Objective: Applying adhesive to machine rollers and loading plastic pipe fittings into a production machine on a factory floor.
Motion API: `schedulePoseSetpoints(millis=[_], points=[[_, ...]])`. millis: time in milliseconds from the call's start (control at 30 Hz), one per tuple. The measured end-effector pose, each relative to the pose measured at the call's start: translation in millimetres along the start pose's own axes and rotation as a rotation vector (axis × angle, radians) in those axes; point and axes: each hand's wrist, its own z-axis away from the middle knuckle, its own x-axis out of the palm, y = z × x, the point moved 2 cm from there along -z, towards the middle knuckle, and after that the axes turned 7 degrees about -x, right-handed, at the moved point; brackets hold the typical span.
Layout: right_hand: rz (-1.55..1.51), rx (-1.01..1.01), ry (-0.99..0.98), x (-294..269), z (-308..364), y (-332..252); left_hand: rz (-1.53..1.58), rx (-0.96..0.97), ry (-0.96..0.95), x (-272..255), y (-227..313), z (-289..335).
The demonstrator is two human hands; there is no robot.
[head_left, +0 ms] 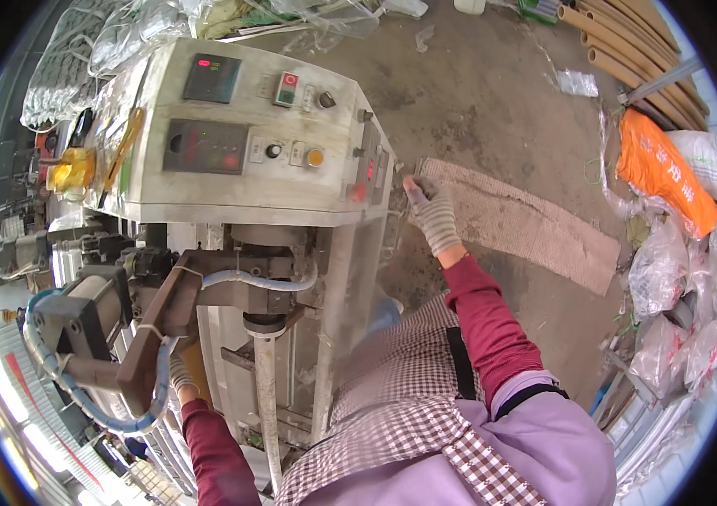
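Note:
My right hand, in a pale knitted glove with bare fingertips, is beside the right edge of a machine's control box. Its fingers are partly spread, and I see nothing held in them. My left hand, also gloved, reaches in low on the left, behind a brown metal bracket with a pale hose. The bracket and machine parts hide its fingers. Buttons, a knob and dark display panels with red lights sit on the box's face. A small side panel faces my right hand.
A worn beige mat lies on the concrete floor at right. Farther right are an orange sack, plastic bags and long cardboard tubes. A metal cylinder juts out at left. Plastic-wrapped bundles lie behind the box.

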Motion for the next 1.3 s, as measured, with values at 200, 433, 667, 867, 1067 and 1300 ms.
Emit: schedulePoseSetpoints(millis=[200,433,667,867,1067,1300], points=[[0.157,-0.049,-0.015,19,-13,7,-0.019,-0.043,-0.009,4,22,11],[0.352,-0.09,-0.171,43,-86,-55,-0.1,-0.023,0.056,-2,10,1],[0.518,-0.094,-0.283,46,-97,-36,0.109,-0.162,-0.069,-24,71,37],[0.476,-0.028,-0.31,55,-95,-28,0.064,-0.197,-0.073,-19,58,33],[0.535,-0.057,-0.341,58,-98,-29,-0.186,-0.245,-0.053,-23,42,17],[0.574,-0.211,-0.27,65,-96,-25,-0.042,-0.152,0.012,-29,54,30]])
